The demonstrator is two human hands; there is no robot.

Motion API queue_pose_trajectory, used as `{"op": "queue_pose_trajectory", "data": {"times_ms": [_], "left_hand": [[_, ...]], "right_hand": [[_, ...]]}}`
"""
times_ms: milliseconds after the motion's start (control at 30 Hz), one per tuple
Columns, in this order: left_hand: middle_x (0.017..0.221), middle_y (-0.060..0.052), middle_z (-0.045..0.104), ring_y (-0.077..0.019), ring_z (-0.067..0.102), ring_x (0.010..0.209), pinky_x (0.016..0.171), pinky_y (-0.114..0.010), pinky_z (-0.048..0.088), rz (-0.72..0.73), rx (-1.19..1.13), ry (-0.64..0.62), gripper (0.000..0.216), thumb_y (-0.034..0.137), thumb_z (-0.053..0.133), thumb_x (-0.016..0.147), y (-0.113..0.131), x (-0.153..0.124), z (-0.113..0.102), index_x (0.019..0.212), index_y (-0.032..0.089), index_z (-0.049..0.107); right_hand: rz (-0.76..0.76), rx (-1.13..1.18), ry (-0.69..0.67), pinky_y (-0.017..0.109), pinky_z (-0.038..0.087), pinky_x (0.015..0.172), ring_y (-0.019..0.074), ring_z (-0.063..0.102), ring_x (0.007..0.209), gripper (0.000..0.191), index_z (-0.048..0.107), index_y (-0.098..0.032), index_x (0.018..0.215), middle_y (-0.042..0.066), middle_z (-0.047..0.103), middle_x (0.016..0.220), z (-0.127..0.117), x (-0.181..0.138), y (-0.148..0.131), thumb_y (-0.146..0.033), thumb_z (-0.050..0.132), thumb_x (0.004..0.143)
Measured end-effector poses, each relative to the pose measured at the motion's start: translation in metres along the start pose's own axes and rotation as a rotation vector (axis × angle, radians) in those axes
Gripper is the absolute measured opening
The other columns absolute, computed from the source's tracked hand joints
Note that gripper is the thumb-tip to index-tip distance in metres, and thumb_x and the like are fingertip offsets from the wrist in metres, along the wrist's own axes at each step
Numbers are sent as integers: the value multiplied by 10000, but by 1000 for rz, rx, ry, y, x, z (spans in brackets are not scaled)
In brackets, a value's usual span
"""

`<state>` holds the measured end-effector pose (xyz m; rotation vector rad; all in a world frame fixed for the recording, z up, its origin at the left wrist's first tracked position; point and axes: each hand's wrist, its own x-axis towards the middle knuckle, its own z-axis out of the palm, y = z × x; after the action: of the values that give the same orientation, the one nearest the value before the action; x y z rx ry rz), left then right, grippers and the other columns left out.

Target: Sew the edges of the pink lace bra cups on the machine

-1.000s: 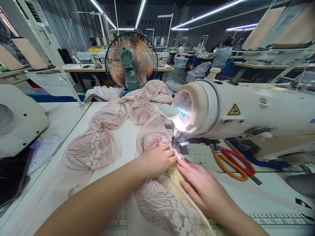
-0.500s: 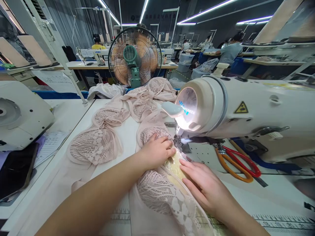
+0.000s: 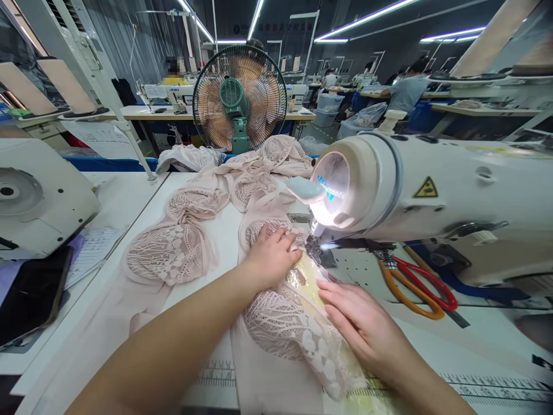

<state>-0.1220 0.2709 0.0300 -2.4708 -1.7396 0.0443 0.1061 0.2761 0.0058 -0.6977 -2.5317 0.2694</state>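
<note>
A pale pink lace garment piece with a yellowish lining lies under the presser foot of a white sewing machine. My left hand lies on the lace just left of the foot, fingers flat and pressed down on the fabric. On the right edge of the same piece rests my right hand, fingers stretched out flat towards the needle. The machine's lamp lights the needle area.
More pink lace pieces trail across the white table to a heap at the back. Orange and red scissors lie under the machine arm. A green fan stands behind. Another machine, a dark phone sit left. People work at far tables.
The lace piece has fed further under the foot, away from me. My left hand has slid forward with it and its fingers have flattened; my right hand stays on the edge.
</note>
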Motion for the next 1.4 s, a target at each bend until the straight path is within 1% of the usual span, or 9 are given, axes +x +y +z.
{"op": "queue_pose_trajectory", "data": {"times_ms": [133,233,433,533,733,867,967,1133,1400], "left_hand": [[1416,-141,413,-337,335,1311,1045,-639,210,7,-32,127,282,166,472,869,2,-4,-5,1108,172,622],[1245,-113,564,-257,480,1179,1027,-454,350,179,-172,228,230,145,454,849,15,-9,-17,946,144,662],[773,-20,633,-174,562,753,705,-296,447,485,-414,-183,122,293,588,806,39,-16,-34,811,187,649],[694,6,572,-140,509,667,638,-261,412,364,-506,-251,125,191,551,806,30,-17,-32,682,176,548],[657,35,449,-106,458,624,590,-211,400,-158,-888,172,208,224,432,860,5,-10,-18,672,197,349],[659,26,463,-120,477,621,581,-229,414,-351,-796,220,160,214,368,873,5,-5,-7,714,204,352],[793,-34,539,-158,532,715,631,-267,433,-385,-658,185,112,165,369,867,11,-7,-7,768,190,416],[999,-107,579,-225,609,788,630,-300,470,-302,-393,-35,306,67,539,733,28,-19,-22,1023,162,515],[1105,-166,529,-304,645,783,577,-367,512,-221,-182,-339,494,157,548,754,38,-14,-40,1243,172,478]], "right_hand": [[195,210,-50,318,553,678,211,642,827,238,616,-212,1033,73,682,922,-8,-6,-5,-339,445,925],[250,295,-204,273,517,549,174,608,643,208,599,-214,998,27,629,748,-12,-14,-15,-365,507,889],[182,281,-270,281,481,552,172,573,632,261,553,-224,725,25,596,684,-14,-17,-37,-263,379,914],[299,310,-125,266,489,522,176,588,642,235,610,-245,833,33,617,733,-17,-16,-42,-338,414,922],[614,220,304,285,550,680,207,628,866,468,448,-254,1329,81,607,1047,-10,-35,-50,-480,414,921],[470,356,106,256,542,653,182,646,791,476,455,-262,1355,47,656,939,-1,-32,-60,-456,428,921],[390,359,2,265,523,601,189,627,674,337,699,-227,944,37,665,752,1,-17,-61,-430,433,906],[525,215,-58,250,388,471,158,512,514,415,490,-214,552,-14,505,518,-2,-3,-51,-438,431,896],[522,238,-167,256,401,513,172,556,571,402,558,-212,614,-6,583,581,-1,-8,-42,-448,402,899]]}}
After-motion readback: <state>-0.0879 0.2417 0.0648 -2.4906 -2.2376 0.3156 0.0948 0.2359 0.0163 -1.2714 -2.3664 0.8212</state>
